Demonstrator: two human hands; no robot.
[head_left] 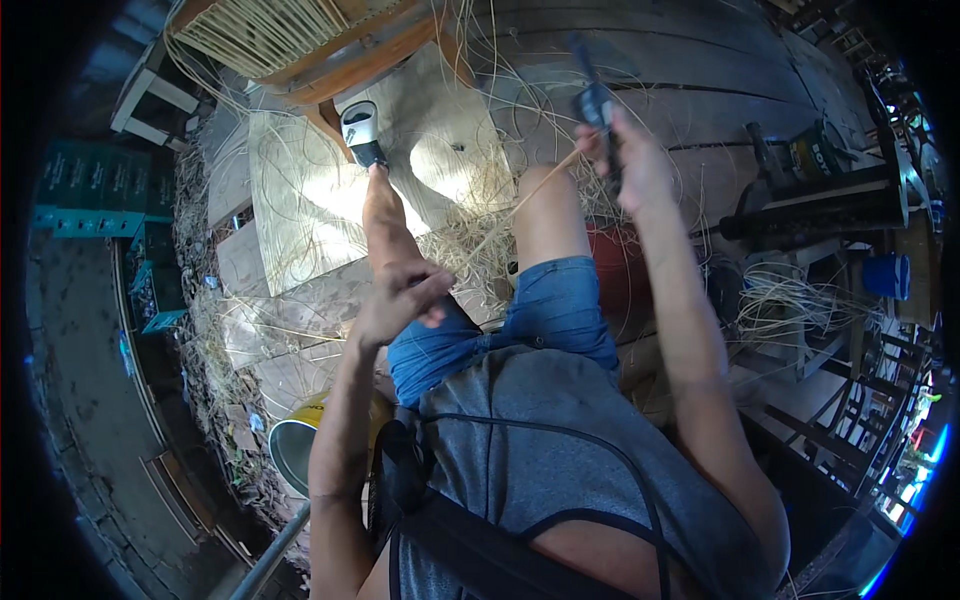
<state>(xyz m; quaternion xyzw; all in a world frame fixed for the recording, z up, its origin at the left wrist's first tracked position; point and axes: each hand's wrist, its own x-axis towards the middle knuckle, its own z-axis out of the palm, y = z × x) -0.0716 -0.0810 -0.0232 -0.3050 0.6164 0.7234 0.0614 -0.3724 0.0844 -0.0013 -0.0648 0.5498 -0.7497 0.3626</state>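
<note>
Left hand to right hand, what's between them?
In the head view, a thin tan strip stretches from the right hand toward the left hand, with the right knee and tangled strips below.

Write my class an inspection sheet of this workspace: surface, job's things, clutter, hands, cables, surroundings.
Surface: pale sheet over plank floor.
Job's things: thin cane-like strip; dark handheld tool, blurred.
Clutter: tangled loose strands partly over the sheet.
Hands: right hand grips tool and strip; left hand partly curled, hold unclear.
Cables: thin dark cord across the shirt, purpose unclear.
Surroundings: green crates, yellow bucket, blue container.
</note>
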